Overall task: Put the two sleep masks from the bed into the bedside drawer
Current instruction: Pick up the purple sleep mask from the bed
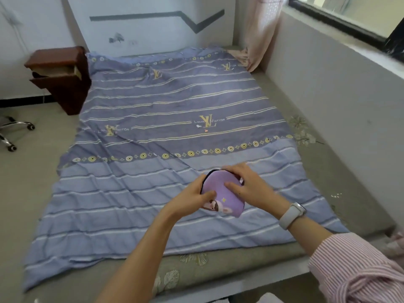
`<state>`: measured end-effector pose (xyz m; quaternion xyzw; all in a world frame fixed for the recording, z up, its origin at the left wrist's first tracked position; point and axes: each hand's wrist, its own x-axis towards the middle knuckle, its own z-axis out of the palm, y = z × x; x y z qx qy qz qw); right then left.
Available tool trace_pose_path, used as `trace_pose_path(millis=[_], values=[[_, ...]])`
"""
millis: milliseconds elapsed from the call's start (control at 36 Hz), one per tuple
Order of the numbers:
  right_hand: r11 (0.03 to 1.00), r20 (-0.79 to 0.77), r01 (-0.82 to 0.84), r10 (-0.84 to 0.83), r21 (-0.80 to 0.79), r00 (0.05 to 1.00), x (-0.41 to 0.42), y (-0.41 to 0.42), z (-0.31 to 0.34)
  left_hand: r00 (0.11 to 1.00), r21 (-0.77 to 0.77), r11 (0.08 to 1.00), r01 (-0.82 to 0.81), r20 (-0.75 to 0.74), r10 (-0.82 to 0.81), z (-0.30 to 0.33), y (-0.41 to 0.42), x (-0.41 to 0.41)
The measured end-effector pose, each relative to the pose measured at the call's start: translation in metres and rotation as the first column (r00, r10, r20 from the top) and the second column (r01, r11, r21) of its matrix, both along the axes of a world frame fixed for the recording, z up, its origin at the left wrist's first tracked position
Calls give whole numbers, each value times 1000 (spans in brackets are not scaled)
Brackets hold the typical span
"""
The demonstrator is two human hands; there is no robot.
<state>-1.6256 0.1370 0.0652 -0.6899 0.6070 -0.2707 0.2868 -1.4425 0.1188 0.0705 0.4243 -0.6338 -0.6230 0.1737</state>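
A purple sleep mask (220,189) with a cartoon print and dark edging is held above the near part of the bed. My left hand (192,196) grips its left edge, thumb on top. My right hand (247,184) holds its right side, fingers spread over the top. A bit of pink and white shows under my right fingers; whether it is the second mask I cannot tell. The dark brown bedside cabinet (63,79) stands at the far left of the bed, its top drawer (59,72) pulled open.
A blue striped sheet (153,132) covers the bed. A grey wall and window ledge (341,88) run along the right side. A pink curtain (260,29) hangs at the far right corner. An office chair base (13,134) stands on the floor at left.
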Motion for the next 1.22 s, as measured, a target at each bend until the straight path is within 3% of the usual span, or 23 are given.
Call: trace_pose_path(millis=[111,194,250,306,389,472,556,694,778,917,1056,1222], values=[[985,63,-168,166,29,984,28,7,-3,987,-86,995,-50,149,63,-16,22,30],[990,90,-140,137,24,986,57,10,-11,931,-80,932,-353,73,358,-22,44,52],[996,202,-57,42,67,978,82,15,-19,778,32,781,-624,-62,625,-27,60,67],[986,332,-26,-30,164,943,110,24,-27,596,166,606,-778,-112,795,-31,77,85],[922,493,-168,-28,348,870,153,49,-39,412,96,413,-906,-29,911,-42,108,115],[863,494,-332,114,380,862,198,68,-50,298,-182,308,-934,81,951,-47,136,145],[886,395,-361,233,290,889,253,80,-56,219,-349,254,-902,137,966,-49,160,178],[906,365,-397,322,149,874,363,108,-64,79,-373,107,-922,90,993,-54,191,273],[879,368,-455,380,143,849,442,123,-71,15,-330,30,-943,48,999,-64,208,348],[823,337,-532,451,201,826,573,149,-87,49,-267,84,-960,134,990,-79,245,487],[763,290,-603,537,233,792,674,152,-93,197,-143,233,-962,225,954,-86,275,609],[736,321,-610,525,293,788,773,121,-109,179,-76,205,-976,258,949,-101,265,713]])
